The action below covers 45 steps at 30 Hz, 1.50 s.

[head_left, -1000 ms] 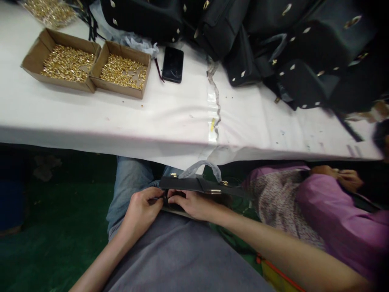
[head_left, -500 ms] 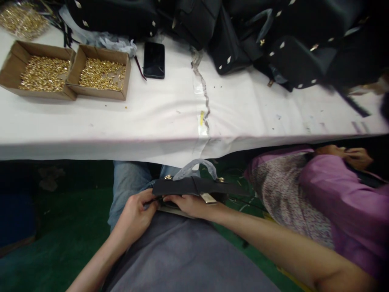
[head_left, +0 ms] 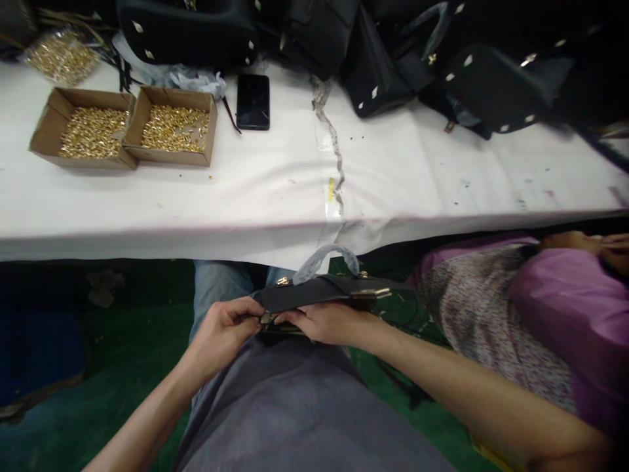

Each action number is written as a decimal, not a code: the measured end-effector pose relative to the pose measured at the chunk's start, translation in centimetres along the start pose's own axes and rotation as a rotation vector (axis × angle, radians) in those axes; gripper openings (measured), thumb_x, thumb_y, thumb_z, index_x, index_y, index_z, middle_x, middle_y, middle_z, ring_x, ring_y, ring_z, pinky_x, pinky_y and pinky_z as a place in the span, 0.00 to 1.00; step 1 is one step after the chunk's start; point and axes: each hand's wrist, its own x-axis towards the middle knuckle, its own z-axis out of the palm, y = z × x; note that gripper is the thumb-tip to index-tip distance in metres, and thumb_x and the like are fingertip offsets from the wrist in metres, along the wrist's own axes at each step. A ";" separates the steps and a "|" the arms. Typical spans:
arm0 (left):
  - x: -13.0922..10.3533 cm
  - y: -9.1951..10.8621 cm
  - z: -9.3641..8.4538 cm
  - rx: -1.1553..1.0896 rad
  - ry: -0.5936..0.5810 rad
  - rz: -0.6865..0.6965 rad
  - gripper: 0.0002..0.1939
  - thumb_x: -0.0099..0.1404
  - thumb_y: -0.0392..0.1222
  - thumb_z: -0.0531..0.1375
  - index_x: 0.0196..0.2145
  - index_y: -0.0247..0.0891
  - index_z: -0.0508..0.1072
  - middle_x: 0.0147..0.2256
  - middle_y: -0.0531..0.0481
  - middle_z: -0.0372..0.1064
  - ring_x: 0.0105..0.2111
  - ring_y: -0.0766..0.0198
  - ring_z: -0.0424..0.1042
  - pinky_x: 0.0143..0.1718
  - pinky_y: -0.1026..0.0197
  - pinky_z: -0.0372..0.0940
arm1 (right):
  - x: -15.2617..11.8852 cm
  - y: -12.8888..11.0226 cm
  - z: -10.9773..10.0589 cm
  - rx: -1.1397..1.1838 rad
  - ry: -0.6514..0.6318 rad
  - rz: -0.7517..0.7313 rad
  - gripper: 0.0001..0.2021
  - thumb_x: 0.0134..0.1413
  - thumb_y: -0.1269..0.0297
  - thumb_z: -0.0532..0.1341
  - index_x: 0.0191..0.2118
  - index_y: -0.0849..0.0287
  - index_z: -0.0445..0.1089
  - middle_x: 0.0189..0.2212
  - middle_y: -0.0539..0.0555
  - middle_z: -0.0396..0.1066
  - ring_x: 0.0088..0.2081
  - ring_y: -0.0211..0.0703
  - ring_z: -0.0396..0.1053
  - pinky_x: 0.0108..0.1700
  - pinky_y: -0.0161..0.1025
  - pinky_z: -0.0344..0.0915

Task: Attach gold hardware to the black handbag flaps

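A black handbag with gold fittings and a plastic-wrapped handle rests on my lap, below the table edge. My left hand pinches the bag's near left edge, fingertips on a small gold piece. My right hand grips the same edge from the right, its fingers touching those of the left. What lies under the fingertips is partly hidden.
A white-covered table holds two cardboard boxes of gold studs, a bag of studs, a black phone and a pile of black handbags. A person in purple sits at my right.
The view has shifted slightly; the bag has tilted and lifted a little in my lap. Both hands stay on its near edge.
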 end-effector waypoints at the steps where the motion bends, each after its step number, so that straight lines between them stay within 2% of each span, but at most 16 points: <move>1: 0.1 0.0 0.1 -0.006 -0.016 0.002 0.08 0.66 0.36 0.64 0.36 0.43 0.84 0.39 0.49 0.80 0.45 0.55 0.79 0.54 0.55 0.73 | 0.0 0.2 -0.1 -0.011 -0.020 -0.012 0.12 0.74 0.61 0.65 0.56 0.43 0.84 0.56 0.50 0.81 0.59 0.54 0.76 0.63 0.47 0.72; 9: 0.7 -1.1 0.4 -0.073 -0.033 -0.016 0.05 0.66 0.36 0.65 0.36 0.41 0.83 0.38 0.49 0.79 0.45 0.55 0.77 0.50 0.57 0.69 | 0.1 1.0 0.5 0.018 -0.053 -0.061 0.14 0.77 0.64 0.62 0.57 0.41 0.83 0.57 0.47 0.82 0.61 0.51 0.76 0.67 0.46 0.71; 16: 0.8 -1.3 0.2 -0.067 -0.033 -0.015 0.09 0.63 0.33 0.63 0.37 0.40 0.84 0.37 0.50 0.78 0.44 0.56 0.76 0.49 0.57 0.68 | 0.6 0.7 1.2 0.016 -0.054 0.010 0.13 0.77 0.64 0.63 0.56 0.42 0.84 0.56 0.45 0.82 0.60 0.50 0.77 0.69 0.47 0.70; 23: 0.6 -0.6 0.0 0.039 -0.028 0.065 0.11 0.63 0.32 0.61 0.36 0.41 0.84 0.38 0.50 0.78 0.43 0.57 0.75 0.53 0.55 0.68 | 0.4 0.9 1.9 -0.097 0.037 0.073 0.11 0.77 0.61 0.64 0.55 0.43 0.84 0.53 0.46 0.84 0.58 0.49 0.78 0.68 0.46 0.70; 28: 0.3 -0.4 0.1 0.072 0.000 0.086 0.11 0.63 0.31 0.60 0.35 0.40 0.83 0.37 0.50 0.78 0.43 0.57 0.76 0.50 0.57 0.67 | 0.7 0.6 2.3 -0.121 0.057 0.093 0.09 0.76 0.61 0.65 0.49 0.45 0.84 0.50 0.46 0.84 0.56 0.49 0.79 0.65 0.44 0.71; 35: 0.1 0.5 0.2 0.201 0.070 0.142 0.14 0.63 0.29 0.58 0.36 0.40 0.83 0.38 0.51 0.79 0.42 0.59 0.78 0.45 0.58 0.66 | 1.3 -0.5 2.5 -0.113 0.077 0.250 0.07 0.73 0.61 0.66 0.46 0.45 0.84 0.48 0.45 0.84 0.53 0.49 0.79 0.61 0.44 0.70; 39: 0.2 0.6 0.4 0.240 0.106 0.142 0.14 0.63 0.29 0.59 0.37 0.40 0.84 0.37 0.52 0.80 0.40 0.61 0.78 0.42 0.59 0.66 | 1.8 -1.0 2.1 -0.067 0.094 0.256 0.05 0.71 0.63 0.69 0.43 0.46 0.84 0.45 0.44 0.84 0.51 0.47 0.79 0.58 0.41 0.69; 45: 0.9 -0.1 0.9 0.139 0.128 0.061 0.14 0.63 0.33 0.60 0.39 0.40 0.86 0.37 0.50 0.82 0.40 0.59 0.80 0.42 0.58 0.68 | 2.4 -1.6 0.9 0.010 0.116 0.271 0.01 0.66 0.64 0.73 0.40 0.51 0.82 0.37 0.44 0.83 0.41 0.43 0.80 0.45 0.37 0.70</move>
